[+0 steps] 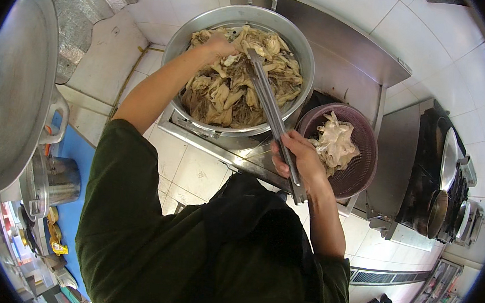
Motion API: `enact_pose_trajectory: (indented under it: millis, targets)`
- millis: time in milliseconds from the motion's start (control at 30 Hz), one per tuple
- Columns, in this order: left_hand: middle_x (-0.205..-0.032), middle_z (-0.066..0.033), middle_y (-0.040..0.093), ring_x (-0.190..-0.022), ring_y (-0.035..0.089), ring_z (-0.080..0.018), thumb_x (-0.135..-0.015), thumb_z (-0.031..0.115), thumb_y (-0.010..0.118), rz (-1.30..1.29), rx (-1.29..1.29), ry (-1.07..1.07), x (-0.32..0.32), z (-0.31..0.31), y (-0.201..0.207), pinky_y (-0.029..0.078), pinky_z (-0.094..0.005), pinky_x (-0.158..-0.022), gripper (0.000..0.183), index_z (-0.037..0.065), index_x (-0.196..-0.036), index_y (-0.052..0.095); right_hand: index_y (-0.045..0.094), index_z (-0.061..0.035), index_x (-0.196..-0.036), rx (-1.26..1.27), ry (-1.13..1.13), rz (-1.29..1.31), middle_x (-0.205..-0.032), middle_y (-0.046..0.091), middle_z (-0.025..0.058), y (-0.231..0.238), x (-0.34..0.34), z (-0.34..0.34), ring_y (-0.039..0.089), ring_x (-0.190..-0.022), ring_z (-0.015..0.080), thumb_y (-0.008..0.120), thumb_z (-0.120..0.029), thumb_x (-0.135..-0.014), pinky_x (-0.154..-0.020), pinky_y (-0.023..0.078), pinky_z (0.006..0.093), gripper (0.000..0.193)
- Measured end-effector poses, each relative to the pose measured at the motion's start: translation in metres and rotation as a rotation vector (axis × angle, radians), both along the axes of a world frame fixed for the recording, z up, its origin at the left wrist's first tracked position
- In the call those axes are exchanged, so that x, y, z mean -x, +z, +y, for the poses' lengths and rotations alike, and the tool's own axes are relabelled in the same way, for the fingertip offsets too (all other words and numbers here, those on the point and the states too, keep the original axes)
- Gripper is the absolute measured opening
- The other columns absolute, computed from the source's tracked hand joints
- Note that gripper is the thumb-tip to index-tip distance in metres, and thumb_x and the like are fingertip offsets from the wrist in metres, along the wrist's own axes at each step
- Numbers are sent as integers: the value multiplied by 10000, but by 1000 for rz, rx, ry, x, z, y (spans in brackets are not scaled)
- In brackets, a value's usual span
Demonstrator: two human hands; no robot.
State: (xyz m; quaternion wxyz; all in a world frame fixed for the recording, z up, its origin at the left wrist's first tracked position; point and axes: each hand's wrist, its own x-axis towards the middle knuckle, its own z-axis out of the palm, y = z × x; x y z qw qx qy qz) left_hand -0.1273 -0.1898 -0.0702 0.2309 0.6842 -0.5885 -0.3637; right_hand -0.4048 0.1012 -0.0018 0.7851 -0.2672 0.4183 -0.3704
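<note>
Dark-green cloth shirt (119,199) nearest; my right grip (299,156) holds silver metal tongs (271,108); left grip (219,46), I can't tell; round silver metal pot (308,65), surface's (248,152) left edge, contains stringy beige food (221,96).

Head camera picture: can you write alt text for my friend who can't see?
A person's left hand touches limp, stringy, yellow-brown food heaped in a wide metal pan, while the right hand holds long metal tongs angled over it. To the right, a plum-coloured perforated basket holds a paler clump.

Left hand (220,46) — fingertips out of sight
</note>
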Motion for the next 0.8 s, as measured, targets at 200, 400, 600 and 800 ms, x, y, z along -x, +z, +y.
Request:
enact_pose_trajectory:
  millis: [200, 400, 600, 800]
  targets:
    - [-946, -265, 685, -869, 697, -322, -780, 62, 710, -188, 101, -99, 10, 16, 22, 528, -442, -729, 206, -96, -909, 683, 462, -42, -1046, 65, -69, -4, -876, 573, 65, 2, -23, -2, 453, -514, 113, 451, -218, -1097, -452, 350, 270, 184]
    - [-662, -169, 601, -561, 543, -185, -795, 115, 694, -210, 235, -37, 24, 11, 23, 425, -423, -554, 217, -68, -701, 623, 465, -33, -1036, -7, -128, -94, -868, 572, 75, 16, -33, -15, 466, -530, 132, 462, -215, -1091, -462, 354, 288, 191]
    - [-753, -50, 667, -580, 576, -148, -833, 53, 697, 332, 60, 207, 30, 0, 3, 434, -335, -533, 53, 10, -805, 683, 465, -34, -1047, -92, -173, -139, -855, 562, 83, 16, -33, -1, 478, -540, 157, 469, -207, -1086, -480, 375, 303, 178]
    - [-846, -50, 694, -656, 618, -123, -885, 52, 691, 746, -350, 156, 43, 7, 10, 469, -288, -585, 47, 42, -931, 688, 482, -37, -1028, -14, -231, -40, -818, 545, 86, -9, -31, -49, 506, -556, 168, 471, -213, -1087, -497, 424, 321, 186]
